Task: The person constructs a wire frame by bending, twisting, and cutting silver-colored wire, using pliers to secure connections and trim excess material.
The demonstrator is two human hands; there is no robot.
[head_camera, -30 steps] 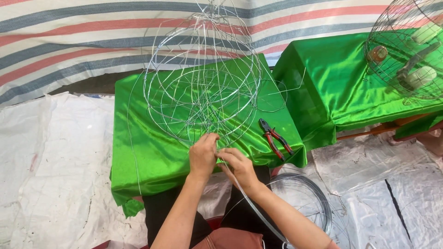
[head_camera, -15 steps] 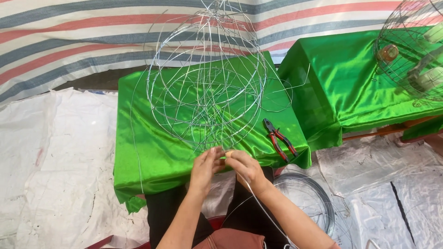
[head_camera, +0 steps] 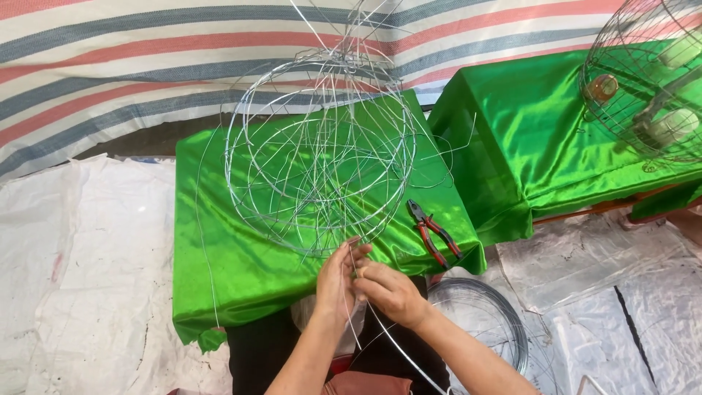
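Both hands pinched on thin wire at lower rim of wire frame (head_camera: pixel 322 157): left hand (head_camera: pixel 338 281), right hand (head_camera: pixel 389 291); pliers (head_camera: pixel 434 232) lying nearby on green cloth (head_camera: pixel 234 256)

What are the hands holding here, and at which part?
Both the left hand and right hand pinch the wire frame at its near bottom rim, where a loose wire strand trails back from the fingers. The pliers lie untouched.
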